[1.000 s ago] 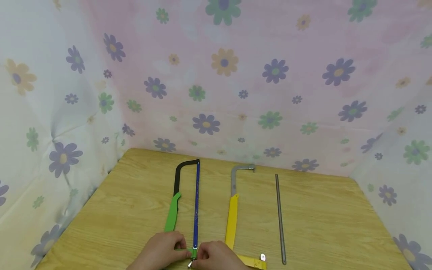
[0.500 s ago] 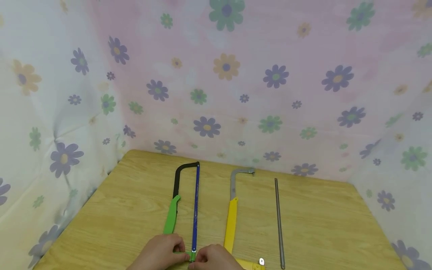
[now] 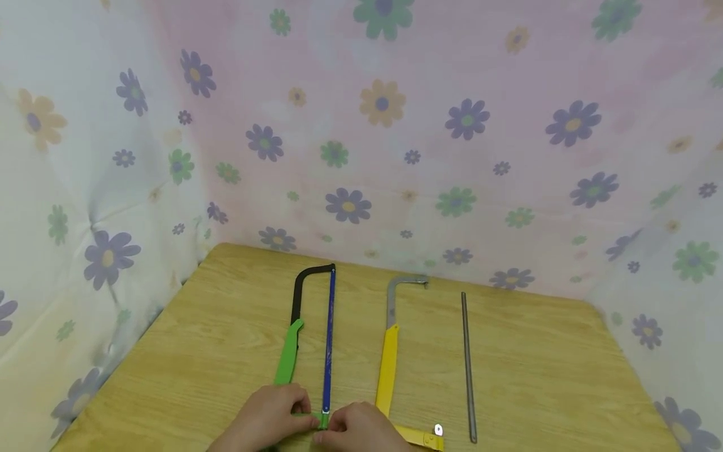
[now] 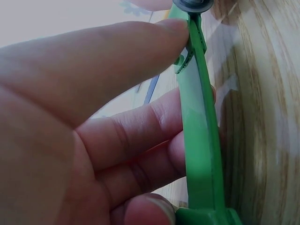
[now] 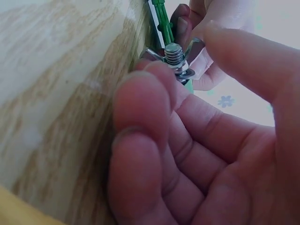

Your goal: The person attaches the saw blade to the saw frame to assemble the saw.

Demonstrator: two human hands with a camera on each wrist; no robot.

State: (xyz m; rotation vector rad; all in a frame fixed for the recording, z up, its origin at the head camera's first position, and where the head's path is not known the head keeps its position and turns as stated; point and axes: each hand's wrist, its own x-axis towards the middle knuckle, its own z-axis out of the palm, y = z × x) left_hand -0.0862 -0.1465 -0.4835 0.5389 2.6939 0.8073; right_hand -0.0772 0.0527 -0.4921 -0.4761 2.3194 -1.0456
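A hacksaw [image 3: 287,355] with a green handle, black front arm and blue blade [image 3: 329,342] lies on the table. My left hand [image 3: 268,414] holds the green lower part of its frame [image 4: 199,140], thumb on one side and fingers reaching round behind. At the blade's near end, my right hand [image 3: 364,430] works on a metal wing nut [image 5: 180,63] around a threaded bolt end [image 5: 173,54]. The thumb touches one wing, with curled fingers by the other. The head view hides the wing nut behind my right fingers.
A second hacksaw frame [image 3: 388,370], yellow and grey with no blade fitted, lies just right of the first. Further right is a loose grey blade [image 3: 468,367]. Flowered cloth [image 3: 395,157] stands around the back and sides of the wooden table [image 3: 542,376].
The head view has shifted slightly. One second ago a silver wing showed below my fingers; now the right fingers cover it. Both hands stay at the same end of the hacksaw.
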